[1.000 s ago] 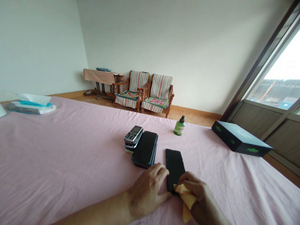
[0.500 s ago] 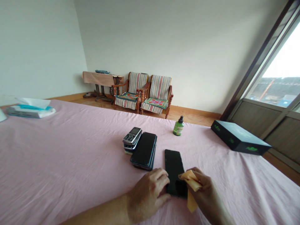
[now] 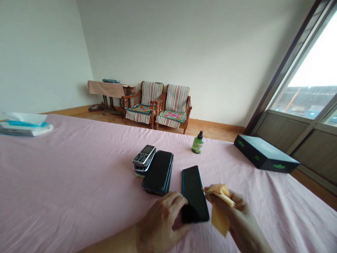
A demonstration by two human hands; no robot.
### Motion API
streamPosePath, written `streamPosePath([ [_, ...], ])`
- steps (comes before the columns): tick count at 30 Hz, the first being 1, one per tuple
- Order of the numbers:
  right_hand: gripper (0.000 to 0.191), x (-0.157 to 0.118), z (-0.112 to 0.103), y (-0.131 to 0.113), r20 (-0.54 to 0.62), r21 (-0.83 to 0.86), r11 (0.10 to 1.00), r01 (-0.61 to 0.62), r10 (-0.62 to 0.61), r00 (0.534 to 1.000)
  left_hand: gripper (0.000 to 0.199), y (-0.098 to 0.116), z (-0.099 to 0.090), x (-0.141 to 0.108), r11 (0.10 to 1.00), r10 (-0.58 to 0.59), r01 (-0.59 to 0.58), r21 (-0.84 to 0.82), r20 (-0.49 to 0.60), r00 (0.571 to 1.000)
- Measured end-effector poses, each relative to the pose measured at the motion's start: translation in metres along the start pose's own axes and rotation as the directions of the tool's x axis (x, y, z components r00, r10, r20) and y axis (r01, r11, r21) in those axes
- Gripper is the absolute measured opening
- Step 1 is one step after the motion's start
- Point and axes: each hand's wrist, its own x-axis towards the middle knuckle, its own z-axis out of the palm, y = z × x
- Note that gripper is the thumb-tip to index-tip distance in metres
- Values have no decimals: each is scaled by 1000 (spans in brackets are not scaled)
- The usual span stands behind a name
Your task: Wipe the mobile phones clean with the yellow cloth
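A black smartphone with a blue edge is in front of me, screen up; its right side looks slightly raised. My left hand curls its fingers against the phone's lower left edge, with the thumb near the bottom corner. Pinched in my right hand is a yellow cloth, which touches the phone's right edge and hangs down below the fingers. Left of this phone lies a stack of smartphones. Beside that stack is a pile of keypad phones, a silver and black one on top.
Behind the phones a green bottle with a black cap stands on the pink sheet. A black box lies at the right, a tissue pack at the far left. Two wooden armchairs stand by the wall.
The right hand and cloth have moved from over the screen to the phone's right edge. The phone has tilted, showing its blue left edge. The view has shifted slightly right.
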Motion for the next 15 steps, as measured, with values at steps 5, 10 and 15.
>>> streamPosePath([
  [5, 21, -5, 22, -15, 122, -69, 995, 66, -57, 991, 38, 3, -4, -2, 999, 16, -14, 29, -99, 995],
  [10, 19, -7, 41, -20, 242, -104, 985, 136, -108, 964, 17, -3, -9, -7, 982, 171, -144, 118, -267, 949],
  [15, 18, 18, 30, -28, 93, -269, 929, 253, -236, 967, 16, -13, -12, -6, 973, 231, -221, 71, -390, 891],
])
